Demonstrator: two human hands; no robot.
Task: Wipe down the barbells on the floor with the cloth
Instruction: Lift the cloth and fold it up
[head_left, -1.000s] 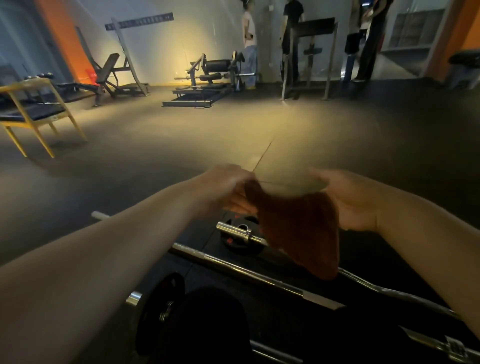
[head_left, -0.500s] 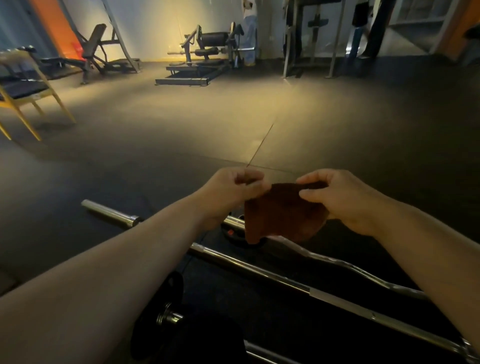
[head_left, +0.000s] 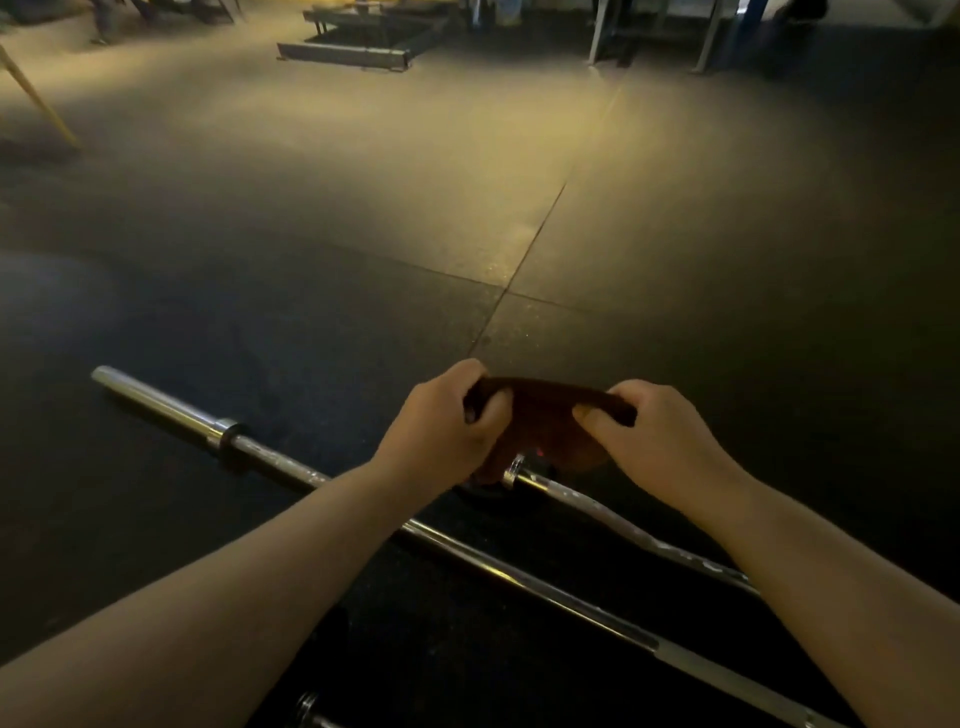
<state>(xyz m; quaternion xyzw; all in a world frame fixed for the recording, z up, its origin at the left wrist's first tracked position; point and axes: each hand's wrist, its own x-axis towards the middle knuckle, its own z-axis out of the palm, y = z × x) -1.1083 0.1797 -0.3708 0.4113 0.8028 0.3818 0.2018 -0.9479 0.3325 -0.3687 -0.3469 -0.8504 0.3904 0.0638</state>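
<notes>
Left hand (head_left: 441, 421) and right hand (head_left: 660, 436) each pinch an end of the dark cloth (head_left: 540, 415), held over the curl bar (head_left: 613, 519) beside the straight barbell (head_left: 270, 457) on the floor (head_left: 363, 208) (cloth looks soft and light, best wrapped round a shaft; the steel is likely heavy and slick).

We see the cloth (head_left: 545, 421) only in part; its upper corners vanish inside the left hand (head_left: 441, 431) and the right hand (head_left: 665, 441); the curved bar (head_left: 623, 525) loses its far end behind them; the long barbell (head_left: 218, 431) passes under the left forearm (head_left: 311, 545) and runs off lower right; a third bar (head_left: 310, 709) is cropped at the bottom; a machine frame (head_left: 353, 49) and a yellow leg (head_left: 36, 98) are cut by the top and left edges.
</notes>
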